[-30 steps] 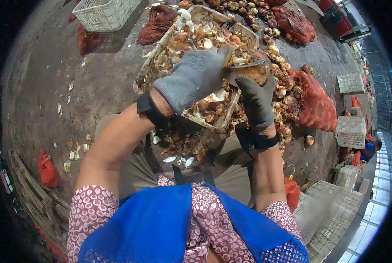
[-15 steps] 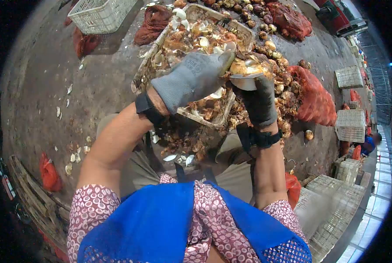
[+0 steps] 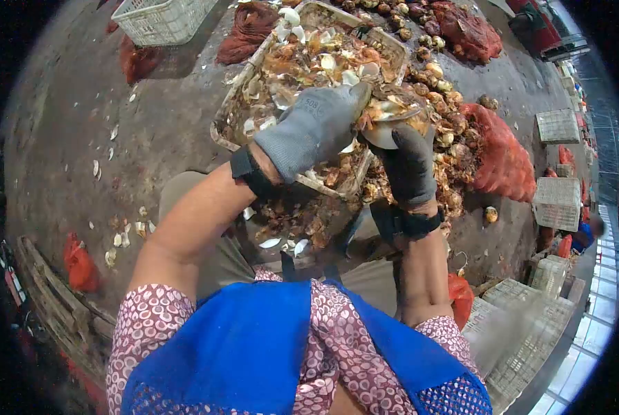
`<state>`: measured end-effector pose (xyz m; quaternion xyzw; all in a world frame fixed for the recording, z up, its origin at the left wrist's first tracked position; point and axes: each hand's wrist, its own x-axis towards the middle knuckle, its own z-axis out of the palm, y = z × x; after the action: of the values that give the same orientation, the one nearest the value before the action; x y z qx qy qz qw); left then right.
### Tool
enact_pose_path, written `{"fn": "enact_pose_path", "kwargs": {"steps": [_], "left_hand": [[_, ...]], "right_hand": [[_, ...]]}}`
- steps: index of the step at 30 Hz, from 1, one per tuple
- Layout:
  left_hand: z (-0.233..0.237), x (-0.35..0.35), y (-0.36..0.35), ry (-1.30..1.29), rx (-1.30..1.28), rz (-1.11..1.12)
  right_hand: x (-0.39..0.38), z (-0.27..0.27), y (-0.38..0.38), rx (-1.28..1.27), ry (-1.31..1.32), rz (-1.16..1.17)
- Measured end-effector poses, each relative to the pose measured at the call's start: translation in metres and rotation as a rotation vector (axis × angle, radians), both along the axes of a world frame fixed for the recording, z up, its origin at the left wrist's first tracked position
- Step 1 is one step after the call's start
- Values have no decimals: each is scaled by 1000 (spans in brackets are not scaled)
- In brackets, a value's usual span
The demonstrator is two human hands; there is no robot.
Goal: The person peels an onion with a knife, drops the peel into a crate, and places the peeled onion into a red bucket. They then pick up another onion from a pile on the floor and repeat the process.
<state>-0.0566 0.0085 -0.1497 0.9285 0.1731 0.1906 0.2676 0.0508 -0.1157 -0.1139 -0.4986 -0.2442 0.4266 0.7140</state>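
My left hand [image 3: 316,124], in a grey glove, is closed on the left side of an onion [image 3: 391,109] with loose brown skin. My right hand [image 3: 410,166], in a darker glove, grips the same onion from below and the right. A pale curved layer [image 3: 381,135] shows along the onion's underside, by the right fingertips. Beneath my hands lies a dirty shallow crate [image 3: 221,135] full of brown skins and white peeled layers. The pile of unpeeled onions [image 3: 453,123] is right beside my right hand.
A red mesh sack [image 3: 500,159] lies right of the pile, another red sack [image 3: 465,31] behind it. A white plastic basket [image 3: 159,26] stands at the back left. White crates [image 3: 524,311] line the right side. Old wooden boards [image 3: 53,290] lie at lower left.
Both hands stay on the onion, which has tilted slightly. My left hand and forearm have shifted a little to the right, and the whole view has moved slightly.
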Motion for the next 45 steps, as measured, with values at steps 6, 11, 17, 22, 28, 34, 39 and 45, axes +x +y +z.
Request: {"fn": "enact_pose_path", "kwargs": {"steps": [6, 11, 17, 22, 28, 34, 39, 45], "left_hand": [[3, 7, 4, 128, -38, 102], [-11, 5, 6, 54, -44, 65], [-24, 8, 9, 112, -84, 54], [-26, -1, 14, -13, 71, 41], [-27, -6, 28, -143, 216, -118], [-39, -8, 29, 372, -112, 6], [-17, -12, 23, 152, -20, 60], [2, -4, 41, -271, -712, -17]], "right_hand": [[8, -17, 10, -33, -103, -24], [10, -14, -3, 37, 229, 212], [21, -29, -2, 66, 462, 299], [7, -18, -2, 12, 590, 354], [-5, -27, 1, 35, 645, 371], [-8, -29, -4, -135, 587, 370], [0, -33, -8, -112, 605, 338], [32, -36, -10, -56, 512, 230]]}}
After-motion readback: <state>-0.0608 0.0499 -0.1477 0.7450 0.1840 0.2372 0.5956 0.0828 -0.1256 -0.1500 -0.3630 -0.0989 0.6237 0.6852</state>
